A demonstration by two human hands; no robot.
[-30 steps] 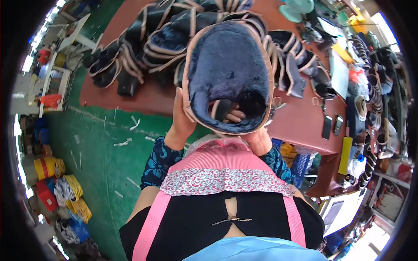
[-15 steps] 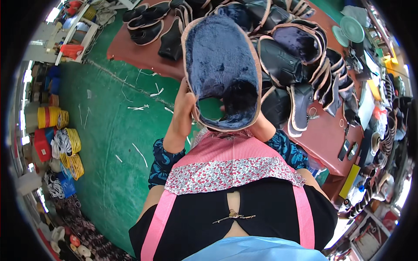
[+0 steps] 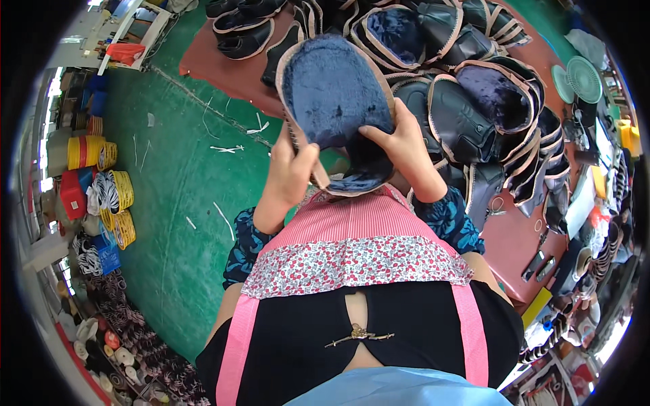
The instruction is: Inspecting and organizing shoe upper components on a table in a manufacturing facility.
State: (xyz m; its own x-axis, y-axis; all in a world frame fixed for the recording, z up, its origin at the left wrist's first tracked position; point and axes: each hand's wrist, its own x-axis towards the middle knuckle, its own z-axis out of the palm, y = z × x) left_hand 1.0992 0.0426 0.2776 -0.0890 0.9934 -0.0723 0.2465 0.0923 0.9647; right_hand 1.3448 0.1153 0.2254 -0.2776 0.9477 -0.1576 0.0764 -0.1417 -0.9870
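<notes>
Between my two hands is a shoe upper with dark blue plush lining and a tan stitched edge, its open side turned up toward me. My left hand grips the left rim near the opening end, thumb on the edge. On the other side my right hand holds the right rim, its thumb pressed onto the plush inside. Most fingers of both hands are hidden behind the upper. Green floor shows through the opening in its lower part. Right beside it, black leather uppers with tan edges are heaped on the table.
The red-brown table carries the heap, thread loops and two small dark devices. A green round fan stands at the far right. White scraps lie on the green floor. Yellow rolls are stacked at left.
The upper has come slightly nearer and tilted left. My right hand has moved from behind it to its right rim, thumb now inside. My left thumb now shows on the edge.
</notes>
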